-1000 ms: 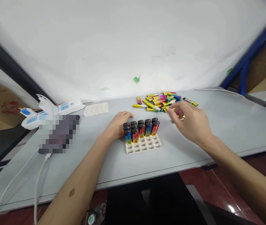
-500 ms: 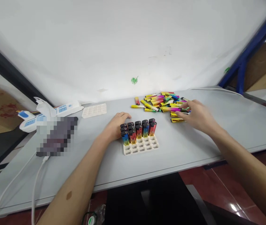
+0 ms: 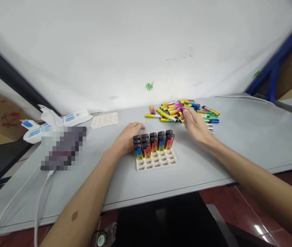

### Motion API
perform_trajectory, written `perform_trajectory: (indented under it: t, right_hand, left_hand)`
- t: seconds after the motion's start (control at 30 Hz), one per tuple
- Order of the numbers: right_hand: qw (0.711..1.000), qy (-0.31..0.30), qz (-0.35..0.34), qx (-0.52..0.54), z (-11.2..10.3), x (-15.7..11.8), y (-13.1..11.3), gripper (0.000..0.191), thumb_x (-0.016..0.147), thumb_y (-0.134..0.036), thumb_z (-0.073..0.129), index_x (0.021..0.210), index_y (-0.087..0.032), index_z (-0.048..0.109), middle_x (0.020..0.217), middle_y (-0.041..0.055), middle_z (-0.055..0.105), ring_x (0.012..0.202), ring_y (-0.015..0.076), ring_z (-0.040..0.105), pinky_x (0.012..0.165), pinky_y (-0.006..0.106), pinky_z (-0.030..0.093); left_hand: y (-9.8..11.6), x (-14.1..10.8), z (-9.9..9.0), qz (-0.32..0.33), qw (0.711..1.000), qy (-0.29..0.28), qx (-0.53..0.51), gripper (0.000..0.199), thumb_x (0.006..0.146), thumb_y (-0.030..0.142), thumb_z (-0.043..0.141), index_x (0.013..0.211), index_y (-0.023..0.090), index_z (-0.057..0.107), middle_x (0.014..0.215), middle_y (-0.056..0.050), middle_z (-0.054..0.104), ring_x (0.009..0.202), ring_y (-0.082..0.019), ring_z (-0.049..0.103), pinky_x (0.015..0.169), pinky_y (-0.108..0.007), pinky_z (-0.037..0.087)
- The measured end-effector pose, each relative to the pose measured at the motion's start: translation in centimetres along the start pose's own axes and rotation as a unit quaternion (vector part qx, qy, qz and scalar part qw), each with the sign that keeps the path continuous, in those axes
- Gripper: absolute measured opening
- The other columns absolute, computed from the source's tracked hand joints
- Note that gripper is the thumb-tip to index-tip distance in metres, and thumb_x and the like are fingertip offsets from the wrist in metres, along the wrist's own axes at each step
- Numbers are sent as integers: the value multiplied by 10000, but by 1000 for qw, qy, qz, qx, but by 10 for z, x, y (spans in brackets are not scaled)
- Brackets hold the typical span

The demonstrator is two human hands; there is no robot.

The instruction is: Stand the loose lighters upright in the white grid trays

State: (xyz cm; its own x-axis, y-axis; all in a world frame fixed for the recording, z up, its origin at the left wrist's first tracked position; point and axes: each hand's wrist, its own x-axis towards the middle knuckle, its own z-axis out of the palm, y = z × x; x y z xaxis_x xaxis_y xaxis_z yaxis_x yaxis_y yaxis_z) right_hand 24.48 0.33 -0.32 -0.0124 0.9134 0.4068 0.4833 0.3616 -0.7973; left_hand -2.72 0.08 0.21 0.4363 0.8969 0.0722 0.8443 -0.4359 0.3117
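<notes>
Just behind the left end of a cream slotted tray (image 3: 161,165), my left hand (image 3: 129,135) rests on the table with its fingers stretched out; the lighters partly hide it. Several upright lighters (image 3: 153,143) with black tops and shiny red, blue and yellow bodies fill the tray's back and left slots. The front slots show bare holes. My right hand (image 3: 196,125) is closed in a pinch at the front of a loose heap of shiny lighters (image 3: 170,111). From its fingertips sticks the purple end of a lighter (image 3: 182,109); the rest is hidden by the hand.
A second cream tray (image 3: 104,120) lies at the back left. Beside it are a white power strip (image 3: 77,117) with plugs, a blurred dark device (image 3: 63,147) and white cables (image 3: 40,202). The wall closes off the back; the table's front edge (image 3: 166,195) runs below.
My right hand has moved left across the heap and turned, bringing the lighter with it. More lighters show at the heap's right side. My left hand stays by the tray.
</notes>
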Motion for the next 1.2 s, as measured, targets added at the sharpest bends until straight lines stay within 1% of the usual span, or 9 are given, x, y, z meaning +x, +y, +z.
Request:
perform_trajectory:
  t: [0.13,0.23,0.3,0.37,0.43,0.5,0.7,1.0,1.2]
  right_hand:
    - [996,-47,51,51,-1,-13,-7,342,996,-552,448,1165,-258,404,818,8,609,676,167,558,535,271,426]
    - [985,-78,82,132,2,-15,-14,381,956,-589,520,1158,-295,385,684,-62,463,565,141,484,455,231,367]
    - [972,-95,117,182,4,-14,-16,377,940,-630,518,1045,-272,468,639,-77,341,486,105,342,420,216,275]
    - [955,-113,157,225,5,-13,-15,453,936,-671,474,844,-228,511,600,-77,259,466,84,218,417,222,190]
    - [941,-122,193,250,6,-12,-13,533,936,-677,441,674,-213,463,555,-78,207,463,77,145,424,234,135]
    - [930,-124,220,267,7,-11,-11,542,943,-635,421,600,-216,409,523,-77,191,459,75,112,429,239,106]
    - [917,-130,231,297,8,-12,-13,454,938,-467,370,555,-224,360,483,-68,198,446,83,99,420,236,101]
    - [896,-142,258,331,5,-11,-19,494,931,-583,406,595,-224,364,494,-82,202,443,77,90,418,228,86]
    - [894,-135,270,332,5,-11,-19,414,933,-479,361,606,-226,349,485,-76,222,420,77,111,404,225,98]
  left_hand:
    - [-4,2,1,12,1000,-2,0,422,819,253,563,1233,174,589,1378,-119,595,1293,-294,520,1127,-440,436]
    - [-8,3,4,17,1000,2,3,425,812,259,574,1232,195,590,1379,-112,595,1298,-296,522,1123,-444,442]
    - [-11,4,6,20,1000,10,3,382,856,286,541,1223,197,597,1370,-114,603,1298,-294,524,1123,-448,440]
    - [-13,4,7,23,1000,19,1,357,902,319,497,1218,191,605,1362,-119,611,1296,-293,525,1122,-450,438]
    - [-12,4,7,22,1000,23,-3,360,917,330,479,1220,184,608,1363,-122,612,1295,-292,524,1120,-449,438]
    - [-10,3,6,15,1000,19,-4,368,904,313,491,1225,176,607,1367,-125,609,1298,-290,522,1121,-441,436]
    - [-2,2,-1,0,1000,-9,-1,405,856,251,526,1245,158,591,1387,-132,589,1311,-286,508,1138,-422,423]
    - [-3,2,-1,5,1000,-1,0,405,823,255,554,1218,183,599,1368,-125,606,1302,-291,522,1126,-434,436]
    - [-7,3,2,7,1000,0,1,423,810,252,557,1228,193,593,1373,-112,600,1304,-284,519,1120,-419,439]
